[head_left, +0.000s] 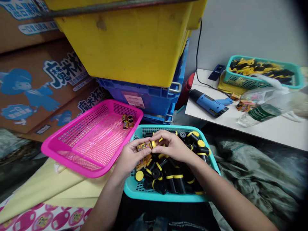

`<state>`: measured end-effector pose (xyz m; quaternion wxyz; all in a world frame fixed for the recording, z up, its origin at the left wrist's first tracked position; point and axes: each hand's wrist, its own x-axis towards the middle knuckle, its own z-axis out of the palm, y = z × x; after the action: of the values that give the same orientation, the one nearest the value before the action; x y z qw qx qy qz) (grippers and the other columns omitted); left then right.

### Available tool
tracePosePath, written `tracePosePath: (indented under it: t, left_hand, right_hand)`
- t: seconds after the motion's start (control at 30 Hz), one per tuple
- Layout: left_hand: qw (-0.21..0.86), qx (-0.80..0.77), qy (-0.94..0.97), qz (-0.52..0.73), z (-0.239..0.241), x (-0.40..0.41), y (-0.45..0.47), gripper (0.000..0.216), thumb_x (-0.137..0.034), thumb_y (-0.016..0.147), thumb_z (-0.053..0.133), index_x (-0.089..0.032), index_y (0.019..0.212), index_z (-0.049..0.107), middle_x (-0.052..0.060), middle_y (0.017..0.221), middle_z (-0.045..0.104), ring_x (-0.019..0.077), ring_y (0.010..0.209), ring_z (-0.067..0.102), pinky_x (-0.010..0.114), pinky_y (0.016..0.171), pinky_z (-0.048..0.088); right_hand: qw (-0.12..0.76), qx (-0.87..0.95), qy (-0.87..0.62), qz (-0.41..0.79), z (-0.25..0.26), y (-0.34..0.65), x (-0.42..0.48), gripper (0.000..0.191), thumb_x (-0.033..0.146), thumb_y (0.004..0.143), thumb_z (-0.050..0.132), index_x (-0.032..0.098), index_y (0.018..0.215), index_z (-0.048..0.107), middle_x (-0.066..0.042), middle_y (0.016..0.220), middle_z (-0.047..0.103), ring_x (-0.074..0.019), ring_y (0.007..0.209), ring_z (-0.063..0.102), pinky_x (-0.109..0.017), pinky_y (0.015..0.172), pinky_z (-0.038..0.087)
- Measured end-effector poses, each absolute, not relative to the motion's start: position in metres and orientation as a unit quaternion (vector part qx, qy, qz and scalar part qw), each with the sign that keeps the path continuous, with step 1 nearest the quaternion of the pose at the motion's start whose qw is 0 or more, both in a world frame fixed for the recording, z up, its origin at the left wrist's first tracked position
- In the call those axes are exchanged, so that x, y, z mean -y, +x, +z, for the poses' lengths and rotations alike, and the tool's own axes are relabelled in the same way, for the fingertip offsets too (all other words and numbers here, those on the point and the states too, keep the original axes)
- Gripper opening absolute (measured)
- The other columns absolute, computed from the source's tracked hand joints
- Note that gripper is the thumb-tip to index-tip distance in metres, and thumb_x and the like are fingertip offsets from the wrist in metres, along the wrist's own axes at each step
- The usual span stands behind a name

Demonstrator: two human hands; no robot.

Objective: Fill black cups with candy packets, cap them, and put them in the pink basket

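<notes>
Both hands are together over the near teal basket (166, 196). My left hand (131, 157) is curled with the thumb on top, and my right hand (172, 146) is arched, its fingertips meeting the left's. Both are clamped on one tube (144, 146), which lies sideways between the fingertips; it has a printed orange label, and its yellow end is at my right fingers. Counts: 1 tube in hand; 4 labelled tubes (127, 121) in the pink basket (72, 160), to the left of my left hand, clustered at its far corner. The black tubes (172, 181) with yellow bands under my hands are heaped and overlapping, so no exact count; they fill the near teal basket. Beyond my right hand and well apart, on a white table (264, 130), are a second teal basket (262, 84) of black and yellow parts, 1 blue tool (208, 104) and 1 bottle (257, 114) on its side. Ahead of my hands a yellow crate (134, 41) sits on a blue crate (144, 93).
</notes>
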<state>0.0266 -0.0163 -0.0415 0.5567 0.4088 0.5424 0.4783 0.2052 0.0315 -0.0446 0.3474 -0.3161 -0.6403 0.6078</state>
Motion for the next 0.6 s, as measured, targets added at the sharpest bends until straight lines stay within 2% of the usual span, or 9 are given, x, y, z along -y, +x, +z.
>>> tracePosePath:
  t: [0.1, 0.2, 0.27, 0.5, 0.6]
  left_hand:
    - [0.560, -0.525, 0.397, 0.504, -0.041, 0.017, 0.031, 0.039, -0.025, 0.061, 0.080, -0.018, 0.098, 0.071, 0.007, 0.096, 0.074, 0.0191, 0.085, 0.069, 0.031, 0.078, 0.056]
    - [0.558, -0.493, 0.419, 0.520, -0.037, 0.019, 0.035, 0.034, -0.024, 0.062, 0.079, -0.018, 0.094, 0.071, 0.009, 0.105, 0.072, 0.0219, 0.098, 0.067, 0.033, 0.086, 0.054]
    - [0.555, -0.486, 0.429, 0.520, -0.034, 0.020, 0.036, 0.032, -0.023, 0.060, 0.080, -0.017, 0.090, 0.071, 0.010, 0.108, 0.071, 0.0231, 0.101, 0.066, 0.034, 0.087, 0.053]
    - [0.592, -0.468, 0.444, 0.483, -0.031, 0.026, 0.035, 0.030, -0.019, 0.058, 0.081, -0.018, 0.086, 0.072, 0.008, 0.102, 0.072, 0.0215, 0.094, 0.067, 0.031, 0.079, 0.056]
    - [0.598, -0.450, 0.455, 0.483, -0.031, 0.029, 0.036, 0.032, -0.020, 0.060, 0.080, -0.020, 0.090, 0.070, 0.007, 0.101, 0.071, 0.0188, 0.087, 0.068, 0.027, 0.073, 0.056]
  right_hand:
    - [0.333, 0.495, -0.274, 0.755, -0.052, 0.197, -0.026, 0.037, 0.044, 0.081, 0.063, 0.023, 0.111, 0.059, -0.003, 0.102, 0.058, -0.0114, 0.084, 0.057, -0.024, 0.073, 0.048]
    - [0.262, 0.372, -0.215, 0.864, -0.053, 0.194, -0.023, 0.045, 0.046, 0.080, 0.065, 0.023, 0.117, 0.055, -0.003, 0.097, 0.057, -0.0113, 0.084, 0.058, -0.023, 0.071, 0.050]
    - [0.245, 0.353, -0.190, 0.883, -0.052, 0.195, -0.023, 0.046, 0.043, 0.077, 0.069, 0.022, 0.115, 0.056, -0.003, 0.097, 0.057, -0.0112, 0.085, 0.059, -0.024, 0.074, 0.051]
    - [0.267, 0.381, -0.191, 0.864, -0.054, 0.200, -0.019, 0.038, 0.032, 0.074, 0.074, 0.019, 0.106, 0.058, -0.001, 0.092, 0.059, -0.0105, 0.082, 0.059, -0.026, 0.077, 0.050]
    - [0.275, 0.375, -0.187, 0.865, -0.054, 0.200, -0.019, 0.041, 0.043, 0.074, 0.072, 0.019, 0.104, 0.058, -0.003, 0.094, 0.059, -0.0133, 0.085, 0.059, -0.028, 0.077, 0.051]
